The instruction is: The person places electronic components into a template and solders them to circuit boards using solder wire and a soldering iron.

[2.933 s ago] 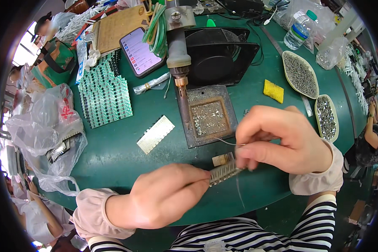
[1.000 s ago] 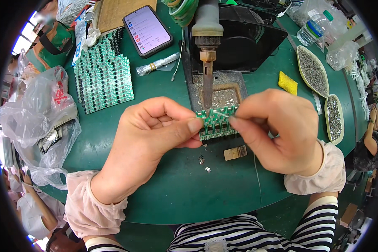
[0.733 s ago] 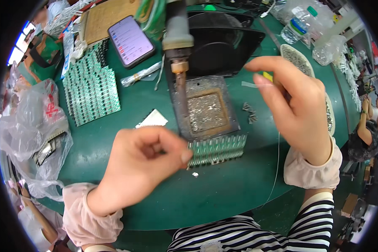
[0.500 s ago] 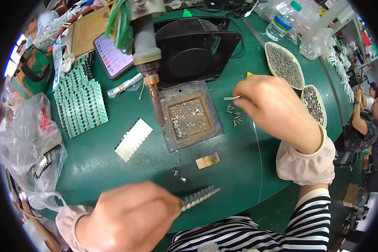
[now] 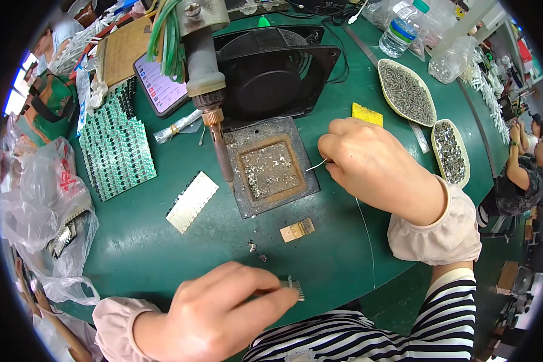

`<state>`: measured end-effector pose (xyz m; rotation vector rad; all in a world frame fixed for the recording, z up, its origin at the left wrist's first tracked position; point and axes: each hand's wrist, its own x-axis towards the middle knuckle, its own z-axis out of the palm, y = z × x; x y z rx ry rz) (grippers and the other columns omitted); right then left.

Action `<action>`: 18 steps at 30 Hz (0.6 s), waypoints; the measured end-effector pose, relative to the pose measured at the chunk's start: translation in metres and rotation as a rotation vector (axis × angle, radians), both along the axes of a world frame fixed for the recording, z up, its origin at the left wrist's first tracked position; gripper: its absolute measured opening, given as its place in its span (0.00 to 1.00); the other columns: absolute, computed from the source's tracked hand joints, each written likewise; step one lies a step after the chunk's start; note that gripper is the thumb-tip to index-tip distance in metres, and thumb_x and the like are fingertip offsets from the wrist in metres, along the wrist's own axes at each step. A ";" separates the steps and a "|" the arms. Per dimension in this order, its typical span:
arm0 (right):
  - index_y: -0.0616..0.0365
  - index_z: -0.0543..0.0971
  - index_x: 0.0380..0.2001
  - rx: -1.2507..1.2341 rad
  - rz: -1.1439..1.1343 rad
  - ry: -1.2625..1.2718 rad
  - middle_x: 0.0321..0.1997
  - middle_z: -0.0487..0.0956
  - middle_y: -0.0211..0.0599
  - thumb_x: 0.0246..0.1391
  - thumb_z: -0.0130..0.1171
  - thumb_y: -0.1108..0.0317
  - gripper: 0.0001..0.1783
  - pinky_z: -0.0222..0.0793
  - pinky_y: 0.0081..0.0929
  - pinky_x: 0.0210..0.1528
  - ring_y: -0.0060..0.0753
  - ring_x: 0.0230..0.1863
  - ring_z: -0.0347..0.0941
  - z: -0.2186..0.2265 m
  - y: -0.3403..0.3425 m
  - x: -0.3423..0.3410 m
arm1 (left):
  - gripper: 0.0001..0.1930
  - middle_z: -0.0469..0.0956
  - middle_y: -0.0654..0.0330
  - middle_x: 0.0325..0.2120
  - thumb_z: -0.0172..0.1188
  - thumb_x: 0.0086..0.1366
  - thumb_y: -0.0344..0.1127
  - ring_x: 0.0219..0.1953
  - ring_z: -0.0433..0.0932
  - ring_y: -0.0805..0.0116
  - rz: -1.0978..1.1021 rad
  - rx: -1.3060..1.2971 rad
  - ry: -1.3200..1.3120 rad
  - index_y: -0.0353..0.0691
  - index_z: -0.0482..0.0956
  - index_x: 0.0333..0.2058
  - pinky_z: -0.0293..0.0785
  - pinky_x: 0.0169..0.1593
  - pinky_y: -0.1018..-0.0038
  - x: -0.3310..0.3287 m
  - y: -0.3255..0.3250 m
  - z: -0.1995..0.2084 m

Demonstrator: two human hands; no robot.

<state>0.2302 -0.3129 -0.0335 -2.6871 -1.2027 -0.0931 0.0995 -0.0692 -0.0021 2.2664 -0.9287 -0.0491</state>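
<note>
Left fingers: my left hand (image 5: 214, 317) sits low at the near edge of the desk, fingers (image 5: 265, 298) curled shut round a small green comb-edged circuit strip (image 5: 292, 286); only its toothed end pokes out past my fingertips.
Right fingers: my right hand (image 5: 374, 166) hovers right of centre, fingers (image 5: 332, 154) pinched on a thin silvery wire (image 5: 317, 164) whose free end points left toward the tray.
Tray: dark square metal solder tray (image 5: 273, 172), brownish inner rim, flecked with silver blobs, just left of my right hand.
Iron: grey-barrelled soldering iron with brass collar (image 5: 208, 90) hangs from above, tip down at the tray's left edge.
Behind tray: black square fan housing (image 5: 271, 69), touching the tray's far side.
Desk: green round-edged desk (image 5: 157, 253) carries everything.
Near things: pale rectangular perforated strip (image 5: 192, 201) lies left of the tray; small tan wooden clip-like piece (image 5: 297, 230) lies below it; a few tiny dark bits (image 5: 256, 250) between that piece and my left hand.
Left side: stack of green circuit boards (image 5: 116, 148), and a smartphone with lit screen (image 5: 160, 90) behind them.
Right side: yellow sponge square (image 5: 367, 114), two oval cream dishes of small metal parts (image 5: 407, 90) (image 5: 451, 151).
Sleeves: beige cuff covers on both wrists.
</note>
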 end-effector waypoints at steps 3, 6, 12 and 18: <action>0.64 0.75 0.25 0.031 0.004 0.021 0.28 0.73 0.46 0.41 0.61 0.77 0.06 0.70 0.43 0.37 0.52 0.34 0.74 0.001 0.001 0.000 | 0.09 0.82 0.54 0.31 0.68 0.51 0.19 0.23 0.76 0.64 0.084 -0.350 0.205 0.35 0.83 0.32 0.73 0.27 0.77 0.002 -0.001 -0.018; 0.64 0.75 0.24 0.030 -0.010 0.046 0.27 0.73 0.46 0.41 0.61 0.76 0.05 0.70 0.43 0.37 0.52 0.34 0.74 0.006 0.003 -0.001 | 0.09 0.82 0.54 0.30 0.70 0.50 0.21 0.26 0.79 0.62 0.209 -0.379 0.603 0.34 0.83 0.32 0.74 0.30 0.76 0.008 0.003 -0.016; 0.64 0.76 0.24 0.047 -0.003 0.049 0.26 0.73 0.45 0.42 0.61 0.75 0.05 0.70 0.44 0.36 0.52 0.33 0.74 0.008 0.004 -0.002 | 0.12 0.81 0.57 0.30 0.71 0.45 0.23 0.24 0.77 0.65 0.073 -0.197 -0.094 0.36 0.82 0.31 0.72 0.26 0.75 0.006 0.010 -0.005; 0.64 0.76 0.25 0.105 -0.018 0.075 0.26 0.75 0.45 0.42 0.60 0.76 0.05 0.71 0.41 0.34 0.51 0.31 0.74 0.010 0.004 0.001 | 0.15 0.78 0.58 0.30 0.64 0.39 0.29 0.24 0.74 0.70 0.147 0.203 -0.582 0.36 0.80 0.31 0.70 0.23 0.79 0.009 0.008 -0.016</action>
